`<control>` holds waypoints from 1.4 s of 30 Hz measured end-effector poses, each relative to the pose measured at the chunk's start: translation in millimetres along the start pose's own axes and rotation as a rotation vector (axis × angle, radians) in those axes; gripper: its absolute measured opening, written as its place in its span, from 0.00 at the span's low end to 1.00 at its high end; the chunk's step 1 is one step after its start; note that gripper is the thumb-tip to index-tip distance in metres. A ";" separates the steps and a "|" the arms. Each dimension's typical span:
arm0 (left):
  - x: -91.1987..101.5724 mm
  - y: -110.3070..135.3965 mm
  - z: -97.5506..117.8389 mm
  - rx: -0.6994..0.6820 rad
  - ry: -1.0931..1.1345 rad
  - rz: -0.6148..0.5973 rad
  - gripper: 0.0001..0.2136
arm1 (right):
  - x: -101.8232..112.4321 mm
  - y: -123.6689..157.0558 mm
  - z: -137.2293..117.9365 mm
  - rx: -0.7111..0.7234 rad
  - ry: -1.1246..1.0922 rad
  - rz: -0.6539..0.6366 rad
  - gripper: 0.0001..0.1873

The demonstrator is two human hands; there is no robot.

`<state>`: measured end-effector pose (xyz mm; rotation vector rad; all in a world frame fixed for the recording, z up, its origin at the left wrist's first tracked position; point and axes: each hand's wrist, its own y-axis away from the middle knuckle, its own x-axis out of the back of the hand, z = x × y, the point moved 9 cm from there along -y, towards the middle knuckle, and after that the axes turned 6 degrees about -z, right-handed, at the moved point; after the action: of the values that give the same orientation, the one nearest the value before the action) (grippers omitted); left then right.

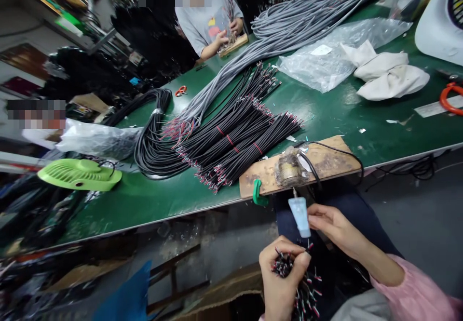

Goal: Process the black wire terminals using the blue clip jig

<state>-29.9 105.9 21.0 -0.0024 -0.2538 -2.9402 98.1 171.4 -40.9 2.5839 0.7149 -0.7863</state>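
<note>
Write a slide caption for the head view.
Left hand grips a wire bundle; right hand holds a pale-blue tube beside a green table.

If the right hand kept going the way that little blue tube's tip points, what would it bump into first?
Probably the wooden board clamped at the table's edge: the right hand holds the blue tube with its nozzle just below the taped lump there. Depth is unclear.

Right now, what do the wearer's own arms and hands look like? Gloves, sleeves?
Both hands bare, no gloves, rings or watch visible. The right hand comes out of a loose pink sleeve that ends short of the wrist. The left hand shows no sleeve; its wrist is cut off by the picture's lower edge.
</note>
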 end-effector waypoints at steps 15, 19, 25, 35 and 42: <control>-0.1 11.4 -27.6 0.111 0.008 0.044 0.16 | -49.4 23.6 -61.8 0.348 0.667 -0.079 0.08; 2.1 13.5 -29.7 0.136 0.106 0.066 0.16 | -41.4 28.4 -62.3 0.380 0.703 -0.005 0.08; 1.8 11.5 -10.8 -0.007 0.031 0.077 0.13 | -50.1 39.1 -66.6 0.425 0.805 -0.044 0.06; 1.7 10.4 -10.4 -0.022 -0.008 0.038 0.11 | -50.3 41.7 -66.5 0.432 0.824 -0.078 0.07; -2.6 9.9 -6.9 -0.055 -0.060 -0.001 0.08 | -51.7 42.0 -68.7 0.435 0.836 -0.049 0.08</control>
<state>-25.4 95.7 15.8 -0.0983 -0.1814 -2.9507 113.0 149.7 51.1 3.3064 0.8931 0.2191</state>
